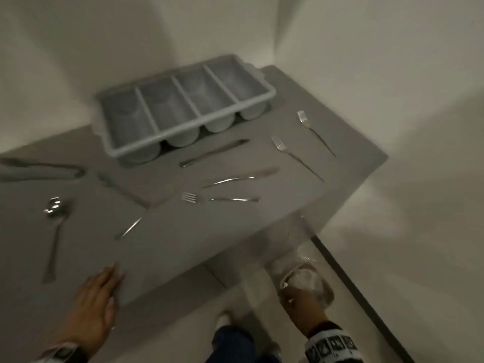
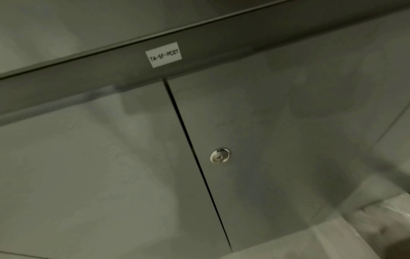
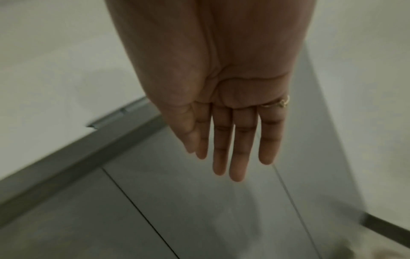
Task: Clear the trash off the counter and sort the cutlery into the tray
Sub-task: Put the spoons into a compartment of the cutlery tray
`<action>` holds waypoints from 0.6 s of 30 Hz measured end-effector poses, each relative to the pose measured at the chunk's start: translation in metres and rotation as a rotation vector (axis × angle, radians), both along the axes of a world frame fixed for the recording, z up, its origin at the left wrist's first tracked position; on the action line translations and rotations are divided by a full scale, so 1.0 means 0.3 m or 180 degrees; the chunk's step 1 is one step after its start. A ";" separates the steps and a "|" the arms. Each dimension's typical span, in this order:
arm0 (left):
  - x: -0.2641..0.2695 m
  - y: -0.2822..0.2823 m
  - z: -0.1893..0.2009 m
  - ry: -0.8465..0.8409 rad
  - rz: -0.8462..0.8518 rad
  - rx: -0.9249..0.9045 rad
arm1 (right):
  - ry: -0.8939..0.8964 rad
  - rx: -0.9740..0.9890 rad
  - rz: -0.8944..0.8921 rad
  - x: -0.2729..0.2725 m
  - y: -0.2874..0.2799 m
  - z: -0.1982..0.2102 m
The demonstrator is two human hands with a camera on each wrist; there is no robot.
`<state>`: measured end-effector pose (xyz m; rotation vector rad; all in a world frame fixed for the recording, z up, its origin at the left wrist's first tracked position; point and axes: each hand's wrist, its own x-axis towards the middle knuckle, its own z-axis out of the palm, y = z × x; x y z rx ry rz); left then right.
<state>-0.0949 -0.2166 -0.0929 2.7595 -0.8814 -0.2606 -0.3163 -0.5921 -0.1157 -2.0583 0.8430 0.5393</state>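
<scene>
Seemingly the trash step is closing out in the head view: the right hand point(image 1: 301, 302) hangs at 5 o'clock, below the desk point(image 1: 235, 231), just above a clear bag point(image 1: 311, 279) of crumpled trash; the left hand point(image 1: 97, 297) lies flat and released on the desk edge at 7 o'clock; the tray point(image 1: 199, 117) sits at 12 o'clock, its compartments apparently bare; forks point(image 1: 281, 146), knives point(image 1: 214, 153) and a spoon point(image 1: 55, 208) lie scattered on the desk around it.

Left wrist view: only a cabinet door point(image 2: 266, 140), its lock point(image 2: 220, 155) and a label point(image 2: 163, 54); no hand shows.

Right wrist view: the fingers point(image 3: 244, 140) are straight, grasping nothing.

Risk, as I judge it: blur suggests quick motion; a hasty sweep could knock the fork point(image 1: 190, 197) at 5 o'clock from the tray off the desk edge, or mix types between compartments.
</scene>
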 end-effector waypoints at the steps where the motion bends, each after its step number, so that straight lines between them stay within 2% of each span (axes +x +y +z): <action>1: -0.016 -0.016 0.029 0.0011 0.0061 -0.0038 | -0.0160 -0.0104 0.0161 0.038 0.016 0.042; 3: -0.027 0.000 0.053 0.0270 0.0092 0.0232 | -0.0408 -0.0299 0.0401 0.127 0.054 0.130; 5: -0.043 -0.001 0.064 0.0449 0.0119 0.0139 | -0.0672 -0.0225 0.0533 0.218 0.109 0.202; 8: -0.059 0.006 0.099 0.0558 0.0189 0.0074 | -0.1083 -0.0166 0.0672 0.358 0.204 0.223; 12: -0.033 0.022 0.069 0.0550 -0.0088 0.0281 | -0.1348 -0.0147 0.0965 0.557 0.372 0.273; 14: -0.005 0.047 0.052 0.0570 -0.0150 0.0114 | -0.1349 -0.0168 0.1087 0.648 0.477 0.310; 17: 0.060 0.093 0.130 0.0846 -0.0557 -0.0521 | -0.1290 -0.0198 0.1196 0.760 0.625 0.349; 18: 0.095 0.134 0.169 0.0916 -0.0501 -0.0650 | -0.1303 -0.0206 0.1217 0.802 0.684 0.353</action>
